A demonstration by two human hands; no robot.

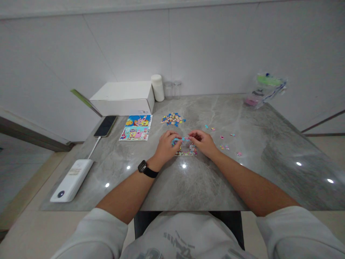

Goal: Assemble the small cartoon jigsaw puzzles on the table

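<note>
A partly joined jigsaw puzzle point(185, 150) with a colourful border lies on the grey marble table point(242, 180) in front of me. My left hand point(167, 145), with a black watch on its wrist, rests at the puzzle's left edge, fingers pinched on the blue top strip of pieces. My right hand point(202, 142) sits at the puzzle's right edge, fingers curled and pinched on the same strip. A heap of loose pieces point(173, 119) lies just beyond the hands. A cartoon reference picture point(136, 127) lies to the left.
Scattered single pieces point(225, 141) lie right of the hands. A white box point(124, 97), a white cylinder point(157, 87) and two small jars point(172, 89) stand at the back. A phone point(105, 126) is cabled to a white power bank point(72, 180) at left. A plastic bag point(265, 90) sits far right.
</note>
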